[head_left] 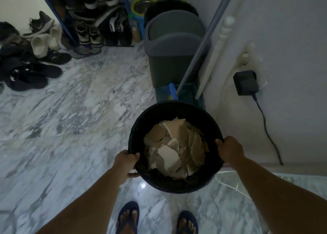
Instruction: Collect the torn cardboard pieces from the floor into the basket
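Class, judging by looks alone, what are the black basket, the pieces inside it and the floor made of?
Black basket: probably plastic, matte dark wall.
Pieces: cardboard, dull tan, ragged torn edges.
Floor: likely polished marble, grey veining and a glossy light reflection.

The basket [177, 182] hides the left hand's fingers, except fingertips below its rim. Its floor lies buried under cardboard pieces [174, 145]. The shoe rack [99, 21] is cut off at the upper edge, both sandalled feet [127, 218] at the bottom edge.
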Action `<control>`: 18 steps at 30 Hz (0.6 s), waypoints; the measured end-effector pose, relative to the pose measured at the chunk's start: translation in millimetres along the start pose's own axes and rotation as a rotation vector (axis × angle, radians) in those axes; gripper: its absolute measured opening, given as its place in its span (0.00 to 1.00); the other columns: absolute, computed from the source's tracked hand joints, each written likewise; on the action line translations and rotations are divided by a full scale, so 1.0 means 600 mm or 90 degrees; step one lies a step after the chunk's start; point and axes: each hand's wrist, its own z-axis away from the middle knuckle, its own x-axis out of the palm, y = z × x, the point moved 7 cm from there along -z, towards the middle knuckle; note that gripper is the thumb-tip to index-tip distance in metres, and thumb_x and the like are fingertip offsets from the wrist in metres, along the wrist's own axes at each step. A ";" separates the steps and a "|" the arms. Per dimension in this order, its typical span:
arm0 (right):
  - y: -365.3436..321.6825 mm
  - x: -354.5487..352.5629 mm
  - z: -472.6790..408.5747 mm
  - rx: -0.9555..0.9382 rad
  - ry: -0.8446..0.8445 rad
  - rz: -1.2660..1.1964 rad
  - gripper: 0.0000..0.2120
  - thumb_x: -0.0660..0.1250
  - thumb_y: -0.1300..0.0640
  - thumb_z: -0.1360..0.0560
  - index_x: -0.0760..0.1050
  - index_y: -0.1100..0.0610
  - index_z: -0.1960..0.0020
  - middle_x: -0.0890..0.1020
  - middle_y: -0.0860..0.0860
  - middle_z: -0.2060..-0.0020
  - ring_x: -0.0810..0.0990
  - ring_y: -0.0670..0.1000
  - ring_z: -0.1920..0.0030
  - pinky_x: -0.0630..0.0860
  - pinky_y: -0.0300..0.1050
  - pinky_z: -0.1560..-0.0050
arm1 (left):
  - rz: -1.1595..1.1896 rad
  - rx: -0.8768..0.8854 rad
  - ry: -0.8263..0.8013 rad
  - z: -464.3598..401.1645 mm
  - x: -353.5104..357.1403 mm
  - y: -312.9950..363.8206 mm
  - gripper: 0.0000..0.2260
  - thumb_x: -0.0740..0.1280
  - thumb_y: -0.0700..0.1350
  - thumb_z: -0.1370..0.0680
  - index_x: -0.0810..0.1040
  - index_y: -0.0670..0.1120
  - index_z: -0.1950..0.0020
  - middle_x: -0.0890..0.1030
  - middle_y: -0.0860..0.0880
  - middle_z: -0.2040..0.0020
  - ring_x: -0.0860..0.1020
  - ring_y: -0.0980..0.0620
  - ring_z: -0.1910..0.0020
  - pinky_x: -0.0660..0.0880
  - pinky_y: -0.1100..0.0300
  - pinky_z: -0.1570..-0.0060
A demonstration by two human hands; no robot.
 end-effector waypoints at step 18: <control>0.037 0.042 -0.092 -0.060 0.045 0.026 0.20 0.64 0.48 0.20 0.75 0.66 0.43 0.80 0.66 0.45 0.79 0.67 0.44 0.72 0.49 0.51 | -0.126 0.095 0.120 -0.087 0.056 -0.009 0.23 0.74 0.51 0.27 0.73 0.44 0.36 0.79 0.40 0.42 0.80 0.40 0.46 0.79 0.45 0.47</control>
